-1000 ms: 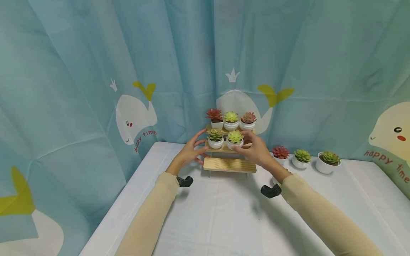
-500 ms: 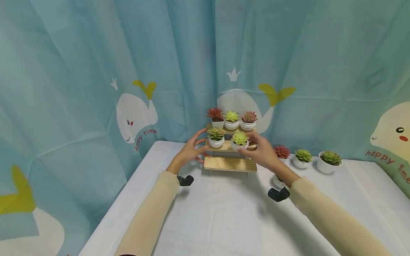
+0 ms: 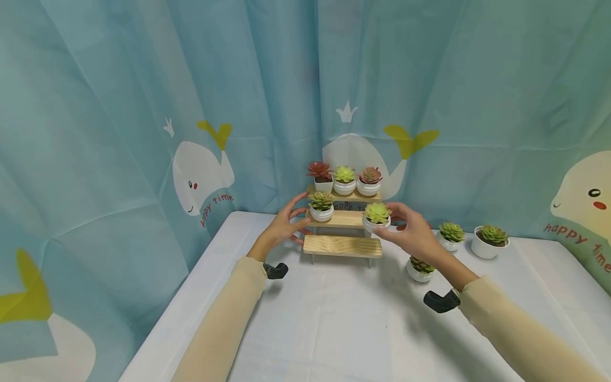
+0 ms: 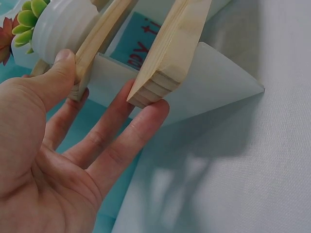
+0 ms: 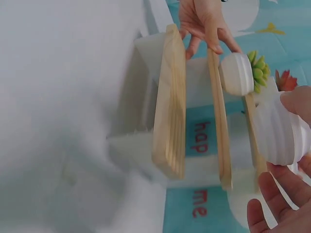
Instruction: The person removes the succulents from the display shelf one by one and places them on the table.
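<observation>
My left hand (image 3: pixel 282 227) grips the left end of a three-step wooden plant stand (image 3: pixel 342 245); in the left wrist view its thumb presses the middle plank (image 4: pixel 104 34) and fingers touch the plank ends. My right hand (image 3: pixel 414 233) pinches a white ribbed pot (image 5: pixel 279 128) with a lime-green succulent (image 3: pixel 377 213), held at the right end of the middle step. Whether the pot touches that step cannot be told. A green potted succulent (image 3: pixel 321 207) sits at the middle step's left end. On the top step stand a red one (image 3: pixel 320 176), a lime one (image 3: pixel 344 180) and a pinkish one (image 3: pixel 369 181).
Right of the stand, on the white-covered table (image 3: pixel 334 318), are green potted succulents: a near one (image 3: pixel 420 269), a farther one (image 3: pixel 450 236) and a larger one (image 3: pixel 489 242). A red one is mostly hidden behind the right hand. A blue curtain (image 3: pixel 267 79) hangs behind.
My right hand has moved the lime succulent pot rightward along the middle step, from beside the green succulent to the step's right end. My left hand has stayed on the stand.
</observation>
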Motion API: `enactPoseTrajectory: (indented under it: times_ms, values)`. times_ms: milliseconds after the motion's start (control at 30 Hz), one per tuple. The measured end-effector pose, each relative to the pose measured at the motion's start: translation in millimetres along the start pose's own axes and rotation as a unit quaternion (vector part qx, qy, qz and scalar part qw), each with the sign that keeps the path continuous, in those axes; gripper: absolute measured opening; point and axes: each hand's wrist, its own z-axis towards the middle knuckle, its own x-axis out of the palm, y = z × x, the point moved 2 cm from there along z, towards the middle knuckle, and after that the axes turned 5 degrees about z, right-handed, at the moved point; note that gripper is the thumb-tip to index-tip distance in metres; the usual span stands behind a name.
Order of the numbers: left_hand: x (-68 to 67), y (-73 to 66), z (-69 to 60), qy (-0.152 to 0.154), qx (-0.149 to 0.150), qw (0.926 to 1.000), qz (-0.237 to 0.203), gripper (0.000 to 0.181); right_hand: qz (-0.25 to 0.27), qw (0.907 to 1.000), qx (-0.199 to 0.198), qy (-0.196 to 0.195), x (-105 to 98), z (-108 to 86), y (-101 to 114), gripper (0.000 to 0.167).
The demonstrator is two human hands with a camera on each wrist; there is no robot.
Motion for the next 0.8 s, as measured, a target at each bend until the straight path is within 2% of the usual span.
enactPoseTrajectory:
  times_ms: [333, 800]
  values:
    - [0.7, -1.4, -3.0, 0.0, 0.002, 1.0, -0.004, 0.077, -0.034, 0.9993, 0.01, -0.015, -37.1, -25.8, -16.5, 0.072]
    - [-0.7, -1.9, -1.3, 0.011, -0.001, 0.9999, -0.011, 0.076, -0.053, 0.996, 0.05, -0.051, -81.6, -67.2, -45.5, 0.075]
